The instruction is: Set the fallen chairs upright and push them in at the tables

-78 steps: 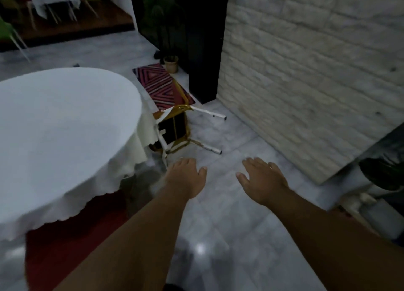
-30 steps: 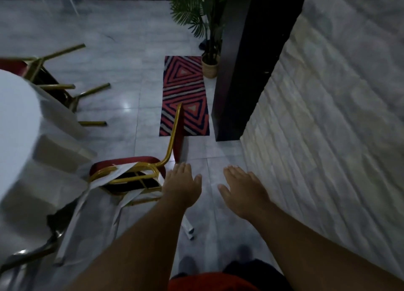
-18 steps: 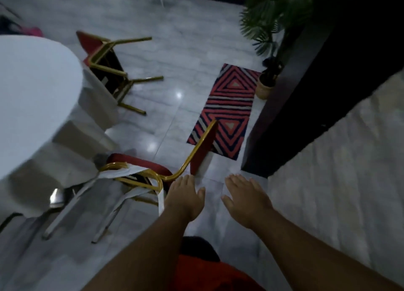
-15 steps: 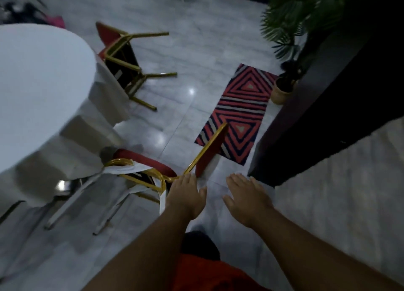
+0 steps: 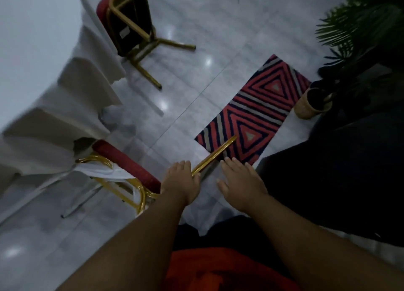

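A gold-framed chair with a red seat (image 5: pixel 129 164) lies on its side on the marble floor beside the round table (image 5: pixel 32 56), which wears a white cloth. Its backrest rail (image 5: pixel 215 154) points up and to the right. My left hand (image 5: pixel 181 182) rests at the rail's lower end with fingers spread; whether it touches the rail is unclear. To the right of the rail, my right hand (image 5: pixel 240 181) hovers flat and holds nothing. A second fallen chair (image 5: pixel 131 26) lies farther off by the table, legs pointing right.
A red, black and grey striped rug (image 5: pixel 255 115) lies just beyond the chair's backrest. A potted palm (image 5: pixel 312 102) stands at the right, next to a dark pillar (image 5: pixel 341 172). White fabric (image 5: pixel 102 171) drapes over the near chair's frame.
The view has closed in on the near chair. Both hands have come down to its backrest rail, the left at its lower end, the right just beside it.
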`<control>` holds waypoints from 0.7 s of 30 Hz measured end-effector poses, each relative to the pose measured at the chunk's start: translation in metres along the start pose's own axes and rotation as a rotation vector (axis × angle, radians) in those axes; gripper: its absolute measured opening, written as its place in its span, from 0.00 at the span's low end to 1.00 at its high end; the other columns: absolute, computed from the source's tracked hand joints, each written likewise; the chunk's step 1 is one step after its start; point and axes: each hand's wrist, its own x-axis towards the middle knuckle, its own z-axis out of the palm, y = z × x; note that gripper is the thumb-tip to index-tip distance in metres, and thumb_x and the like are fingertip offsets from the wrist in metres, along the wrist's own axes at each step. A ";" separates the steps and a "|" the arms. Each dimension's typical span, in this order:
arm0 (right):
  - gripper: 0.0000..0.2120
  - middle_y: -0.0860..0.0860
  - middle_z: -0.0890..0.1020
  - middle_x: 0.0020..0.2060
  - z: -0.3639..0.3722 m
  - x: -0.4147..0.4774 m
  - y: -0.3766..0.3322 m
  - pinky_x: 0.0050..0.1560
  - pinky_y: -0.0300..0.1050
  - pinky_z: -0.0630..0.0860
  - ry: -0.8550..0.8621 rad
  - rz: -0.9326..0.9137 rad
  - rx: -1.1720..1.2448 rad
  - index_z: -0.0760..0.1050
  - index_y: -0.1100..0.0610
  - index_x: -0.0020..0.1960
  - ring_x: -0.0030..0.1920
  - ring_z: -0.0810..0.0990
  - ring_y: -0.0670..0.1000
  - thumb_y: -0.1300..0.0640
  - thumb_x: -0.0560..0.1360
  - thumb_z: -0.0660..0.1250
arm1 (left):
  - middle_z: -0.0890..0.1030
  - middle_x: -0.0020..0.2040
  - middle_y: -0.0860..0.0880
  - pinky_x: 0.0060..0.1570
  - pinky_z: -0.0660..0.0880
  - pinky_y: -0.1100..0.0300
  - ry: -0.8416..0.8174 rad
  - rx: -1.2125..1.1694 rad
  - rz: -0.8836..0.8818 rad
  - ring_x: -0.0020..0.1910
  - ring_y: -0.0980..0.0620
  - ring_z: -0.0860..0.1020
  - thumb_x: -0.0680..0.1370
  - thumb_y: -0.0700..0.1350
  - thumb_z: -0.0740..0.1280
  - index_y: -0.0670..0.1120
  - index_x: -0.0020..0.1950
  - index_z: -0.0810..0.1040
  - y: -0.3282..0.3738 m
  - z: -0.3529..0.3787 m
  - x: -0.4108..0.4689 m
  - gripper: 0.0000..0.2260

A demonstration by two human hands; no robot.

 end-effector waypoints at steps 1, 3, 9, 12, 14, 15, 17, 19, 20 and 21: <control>0.31 0.49 0.50 0.82 -0.005 0.013 0.008 0.79 0.52 0.43 -0.008 -0.006 0.005 0.47 0.54 0.82 0.81 0.46 0.48 0.42 0.83 0.49 | 0.67 0.77 0.40 0.77 0.59 0.47 -0.011 -0.015 -0.021 0.76 0.41 0.64 0.84 0.56 0.55 0.41 0.77 0.62 0.003 0.002 0.009 0.27; 0.31 0.48 0.51 0.81 -0.016 0.042 0.030 0.79 0.52 0.44 -0.018 -0.033 -0.006 0.49 0.53 0.82 0.81 0.47 0.49 0.42 0.83 0.49 | 0.69 0.75 0.40 0.75 0.61 0.47 -0.031 -0.037 -0.069 0.74 0.41 0.67 0.84 0.56 0.55 0.41 0.76 0.64 0.009 0.009 0.028 0.26; 0.31 0.51 0.55 0.81 -0.027 0.146 0.097 0.79 0.53 0.47 -0.074 -0.189 -0.141 0.52 0.54 0.81 0.80 0.50 0.51 0.43 0.83 0.53 | 0.72 0.72 0.41 0.72 0.65 0.49 -0.017 -0.097 -0.219 0.70 0.42 0.70 0.83 0.56 0.57 0.42 0.74 0.66 0.033 0.043 0.096 0.25; 0.31 0.51 0.56 0.81 -0.009 0.191 0.125 0.79 0.53 0.49 -0.127 -0.196 -0.124 0.53 0.55 0.81 0.80 0.51 0.51 0.43 0.82 0.56 | 0.71 0.73 0.42 0.73 0.64 0.49 -0.042 -0.123 -0.255 0.72 0.42 0.69 0.82 0.56 0.58 0.42 0.76 0.65 0.043 0.068 0.134 0.26; 0.32 0.52 0.57 0.80 0.010 0.219 0.143 0.78 0.53 0.52 -0.165 -0.204 -0.109 0.54 0.55 0.81 0.80 0.53 0.52 0.44 0.82 0.58 | 0.72 0.73 0.43 0.73 0.63 0.50 -0.053 -0.136 -0.272 0.72 0.43 0.69 0.82 0.56 0.59 0.43 0.75 0.66 0.048 0.087 0.159 0.26; 0.32 0.53 0.58 0.80 0.020 0.232 0.152 0.78 0.53 0.53 -0.177 -0.217 -0.111 0.55 0.56 0.80 0.80 0.54 0.52 0.44 0.82 0.59 | 0.72 0.72 0.43 0.73 0.64 0.50 -0.053 -0.156 -0.281 0.71 0.42 0.69 0.82 0.56 0.60 0.44 0.75 0.66 0.050 0.098 0.171 0.25; 0.33 0.54 0.59 0.79 0.043 0.259 0.171 0.78 0.54 0.53 -0.216 -0.256 -0.142 0.56 0.56 0.80 0.79 0.55 0.54 0.45 0.81 0.61 | 0.72 0.71 0.43 0.71 0.63 0.51 -0.040 -0.194 -0.306 0.70 0.43 0.69 0.81 0.54 0.61 0.44 0.73 0.67 0.055 0.119 0.194 0.24; 0.35 0.55 0.61 0.79 0.064 0.283 0.186 0.78 0.56 0.52 -0.248 -0.298 -0.180 0.57 0.56 0.80 0.79 0.57 0.56 0.44 0.78 0.64 | 0.71 0.71 0.43 0.72 0.62 0.51 -0.038 -0.208 -0.331 0.71 0.43 0.68 0.80 0.53 0.62 0.45 0.74 0.66 0.057 0.140 0.215 0.24; 0.36 0.56 0.63 0.78 0.074 0.295 0.193 0.77 0.58 0.52 -0.238 -0.324 -0.197 0.59 0.56 0.79 0.78 0.59 0.57 0.44 0.77 0.66 | 0.71 0.72 0.43 0.72 0.62 0.50 -0.029 -0.204 -0.338 0.71 0.42 0.68 0.80 0.54 0.63 0.45 0.75 0.66 0.057 0.150 0.225 0.26; 0.37 0.57 0.65 0.77 0.083 0.308 0.199 0.77 0.59 0.52 -0.216 -0.358 -0.212 0.61 0.56 0.78 0.77 0.61 0.59 0.44 0.75 0.68 | 0.71 0.72 0.43 0.72 0.63 0.49 -0.015 -0.201 -0.342 0.71 0.42 0.68 0.79 0.54 0.64 0.45 0.75 0.66 0.055 0.160 0.236 0.27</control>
